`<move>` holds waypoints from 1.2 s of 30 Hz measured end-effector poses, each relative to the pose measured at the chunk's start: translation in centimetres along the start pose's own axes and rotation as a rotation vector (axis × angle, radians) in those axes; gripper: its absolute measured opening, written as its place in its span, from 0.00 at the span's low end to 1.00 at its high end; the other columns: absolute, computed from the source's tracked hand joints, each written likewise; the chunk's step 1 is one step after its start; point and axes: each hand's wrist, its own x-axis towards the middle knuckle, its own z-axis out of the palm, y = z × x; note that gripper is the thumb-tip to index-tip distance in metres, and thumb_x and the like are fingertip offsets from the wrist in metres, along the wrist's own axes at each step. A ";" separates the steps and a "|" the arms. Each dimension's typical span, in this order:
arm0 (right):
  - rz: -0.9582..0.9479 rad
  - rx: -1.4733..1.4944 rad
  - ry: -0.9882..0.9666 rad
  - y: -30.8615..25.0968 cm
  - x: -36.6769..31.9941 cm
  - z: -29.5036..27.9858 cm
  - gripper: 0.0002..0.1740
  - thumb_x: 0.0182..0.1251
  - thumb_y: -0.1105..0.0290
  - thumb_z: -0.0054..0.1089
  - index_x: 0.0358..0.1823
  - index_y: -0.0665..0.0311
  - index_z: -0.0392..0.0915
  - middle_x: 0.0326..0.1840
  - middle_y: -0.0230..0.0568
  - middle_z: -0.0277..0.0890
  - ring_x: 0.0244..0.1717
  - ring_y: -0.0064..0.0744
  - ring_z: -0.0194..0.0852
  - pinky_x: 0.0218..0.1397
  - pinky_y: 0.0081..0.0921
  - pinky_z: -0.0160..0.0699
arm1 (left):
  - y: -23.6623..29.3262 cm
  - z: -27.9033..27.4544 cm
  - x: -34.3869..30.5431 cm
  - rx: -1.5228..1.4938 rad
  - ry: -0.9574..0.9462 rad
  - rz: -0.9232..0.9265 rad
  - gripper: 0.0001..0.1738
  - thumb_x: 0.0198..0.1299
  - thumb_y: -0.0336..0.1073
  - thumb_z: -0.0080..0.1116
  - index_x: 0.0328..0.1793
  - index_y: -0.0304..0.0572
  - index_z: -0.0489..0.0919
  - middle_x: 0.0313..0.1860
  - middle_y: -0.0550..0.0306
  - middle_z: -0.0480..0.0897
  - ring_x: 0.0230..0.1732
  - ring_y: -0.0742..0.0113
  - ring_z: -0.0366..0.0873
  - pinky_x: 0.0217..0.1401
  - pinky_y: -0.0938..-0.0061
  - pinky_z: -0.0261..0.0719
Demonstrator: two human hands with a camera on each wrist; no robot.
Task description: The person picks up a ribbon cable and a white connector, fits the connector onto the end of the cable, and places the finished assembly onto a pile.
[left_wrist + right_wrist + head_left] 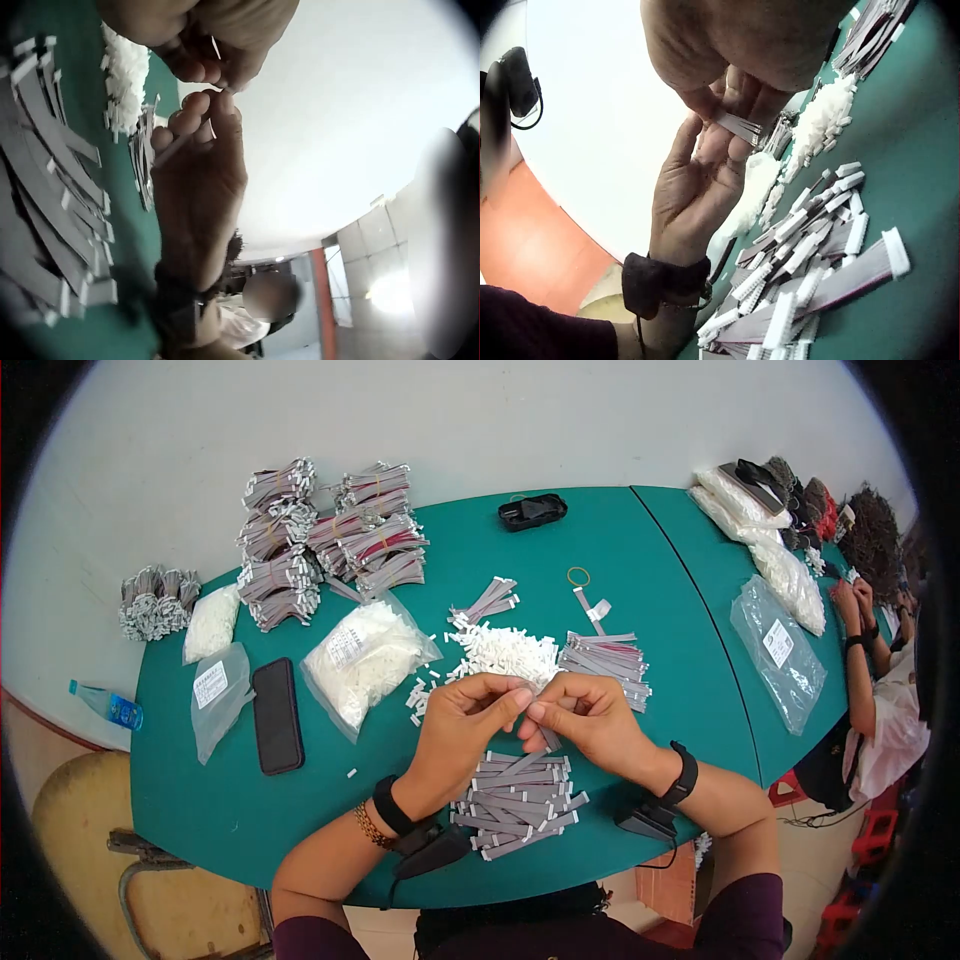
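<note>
Between my two hands, above the table (200,800), is one grey ribbon cable (548,739); my right hand (597,722) grips it, thumb and fingers curled, and my left hand (458,718) pinches at the same spot, the thumb tips close together; whatever sits right between the tips is too small to tell; the right wrist view shows separate wire ends on the strip.

Below my hands lies one heap of ribbon cables (515,805), too tangled to count; beyond them is one pile of white connectors (505,650), also past counting, with one more cable pile (605,663) just to its right and one small cluster of cables (487,600) behind it; one yellow ring (578,575) lies near a single cable.

On my left are two bags filled with white pieces, one large (370,660), one smaller (211,624); one flat labelled bag (217,700); one phone (278,715); one stray white piece (351,772); two stacks of cable bundles (280,585) stand farther back.
</note>
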 end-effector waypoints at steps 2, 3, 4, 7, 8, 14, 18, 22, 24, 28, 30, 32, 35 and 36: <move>0.006 -0.021 -0.006 -0.1 0.0 0.0 0.06 0.67 0.74 0.53 0.34 0.70 0.75 0.32 0.41 0.80 0.31 0.25 0.80 0.35 0.19 0.80 | 0.2 -0.1 0.0 0.069 -0.009 0.042 0.07 0.57 0.30 0.61 0.40 0.33 0.80 0.32 0.60 0.80 0.30 0.79 0.71 0.34 0.84 0.69; 0.004 -0.028 -0.012 -0.1 0.0 -0.1 0.06 0.67 0.74 0.53 0.34 0.70 0.75 0.32 0.41 0.80 0.31 0.24 0.80 0.34 0.19 0.80 | 0.4 -0.1 0.0 0.104 -0.012 0.064 0.07 0.57 0.30 0.61 0.40 0.33 0.80 0.33 0.60 0.81 0.30 0.79 0.71 0.34 0.84 0.69; 0.001 -0.035 -0.018 -0.2 0.0 0.0 0.06 0.67 0.74 0.53 0.34 0.70 0.75 0.32 0.41 0.80 0.31 0.24 0.80 0.34 0.19 0.80 | 0.4 -0.2 0.0 0.108 -0.014 0.069 0.07 0.57 0.30 0.61 0.39 0.33 0.80 0.33 0.60 0.81 0.30 0.79 0.71 0.34 0.84 0.68; 0.006 -0.058 -0.012 -0.2 0.0 -0.1 0.06 0.67 0.73 0.53 0.34 0.69 0.75 0.31 0.39 0.80 0.30 0.23 0.79 0.34 0.18 0.79 | 0.5 -0.4 0.1 0.116 -0.012 0.078 0.07 0.57 0.30 0.62 0.39 0.34 0.80 0.33 0.60 0.81 0.30 0.79 0.71 0.34 0.84 0.68; 0.004 -0.069 -0.014 -0.2 0.0 -0.2 0.06 0.67 0.74 0.53 0.34 0.70 0.74 0.31 0.40 0.80 0.30 0.23 0.79 0.34 0.19 0.80 | 0.4 -0.4 0.1 0.116 -0.008 0.079 0.07 0.57 0.30 0.62 0.38 0.34 0.80 0.33 0.60 0.81 0.30 0.79 0.71 0.34 0.84 0.68; -0.028 -0.160 -0.004 -0.5 0.1 -0.2 0.07 0.68 0.73 0.53 0.37 0.70 0.75 0.29 0.37 0.78 0.28 0.21 0.77 0.32 0.16 0.77 | 0.3 -0.4 0.1 0.114 0.003 0.107 0.05 0.57 0.29 0.61 0.37 0.35 0.80 0.33 0.60 0.81 0.30 0.79 0.71 0.34 0.83 0.67; -0.045 -0.176 0.027 -0.5 0.0 0.2 0.08 0.68 0.71 0.52 0.38 0.69 0.76 0.27 0.33 0.77 0.27 0.17 0.74 0.30 0.13 0.73 | -0.2 -0.9 0.0 0.103 -0.030 0.065 0.06 0.59 0.28 0.59 0.39 0.33 0.80 0.34 0.58 0.81 0.36 0.78 0.76 0.43 0.81 0.74; -0.050 -0.157 0.038 -0.2 0.0 -0.1 0.09 0.68 0.70 0.53 0.38 0.69 0.77 0.28 0.33 0.77 0.28 0.16 0.74 0.30 0.14 0.73 | 0.1 -0.1 0.0 0.116 -0.032 0.101 0.05 0.58 0.29 0.60 0.38 0.34 0.80 0.33 0.59 0.82 0.33 0.78 0.74 0.37 0.83 0.71; -0.062 -0.170 0.039 -0.4 -0.1 -0.1 0.09 0.68 0.71 0.53 0.38 0.69 0.77 0.28 0.33 0.77 0.28 0.16 0.74 0.30 0.14 0.73 | 0.2 -0.1 0.0 0.148 -0.056 0.139 0.05 0.58 0.28 0.60 0.38 0.34 0.79 0.33 0.59 0.82 0.35 0.77 0.76 0.40 0.82 0.73; -0.071 -0.206 0.034 -0.4 -0.2 -0.1 0.08 0.68 0.71 0.53 0.37 0.69 0.77 0.28 0.33 0.77 0.28 0.16 0.74 0.30 0.14 0.74 | 0.5 -0.6 0.3 0.246 -0.098 0.173 0.04 0.59 0.27 0.59 0.39 0.33 0.79 0.33 0.59 0.81 0.38 0.77 0.77 0.43 0.82 0.74; -0.085 -0.186 0.035 -0.4 0.0 -0.1 0.08 0.68 0.70 0.54 0.37 0.69 0.78 0.27 0.32 0.77 0.26 0.15 0.73 0.29 0.14 0.72 | 0.2 -0.8 0.3 0.314 -0.086 0.248 0.04 0.59 0.27 0.59 0.39 0.33 0.79 0.34 0.58 0.80 0.38 0.78 0.76 0.42 0.82 0.74; -0.079 -0.201 0.042 -0.4 0.0 0.0 0.09 0.67 0.70 0.54 0.37 0.69 0.78 0.27 0.32 0.76 0.25 0.15 0.71 0.28 0.14 0.71 | 0.0 -1.0 0.3 0.379 -0.078 0.289 0.04 0.59 0.27 0.58 0.38 0.32 0.79 0.34 0.59 0.80 0.38 0.78 0.76 0.42 0.83 0.74; -0.067 -0.264 0.058 -0.3 -0.1 0.0 0.09 0.67 0.69 0.55 0.36 0.69 0.79 0.25 0.31 0.76 0.25 0.14 0.69 0.27 0.13 0.69 | -0.2 -0.8 0.2 0.325 -0.078 0.266 0.04 0.60 0.27 0.58 0.38 0.32 0.79 0.33 0.59 0.80 0.37 0.78 0.76 0.41 0.83 0.73; -0.084 -0.276 0.063 -0.2 -0.1 0.0 0.09 0.67 0.69 0.55 0.36 0.69 0.79 0.25 0.31 0.76 0.25 0.14 0.69 0.27 0.13 0.68 | -0.2 -0.7 0.2 0.282 -0.081 0.244 0.04 0.60 0.27 0.58 0.38 0.32 0.79 0.33 0.59 0.80 0.37 0.78 0.76 0.41 0.83 0.73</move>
